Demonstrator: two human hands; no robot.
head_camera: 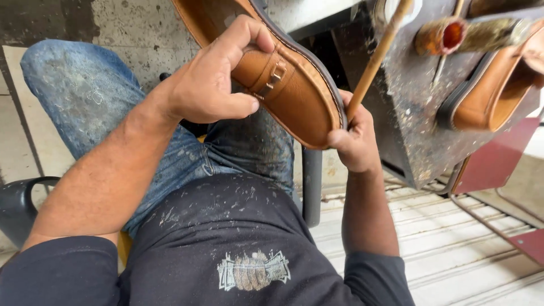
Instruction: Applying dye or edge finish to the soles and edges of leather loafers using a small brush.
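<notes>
Left hand [207, 85] is gripping the shoe [283, 85] at the buckle strap. Right hand [354, 139] is clenching the brush stick [377, 56] against the sole edge; best keeping the shoe steady, strokes light.

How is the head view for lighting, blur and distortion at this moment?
Head view: soft, even daylight, no harsh glare; left hand and tan shoe are sharp; right hand with the wooden stick is clear; wide-angle lens bends the edges, stretching the second shoe at right.
</notes>
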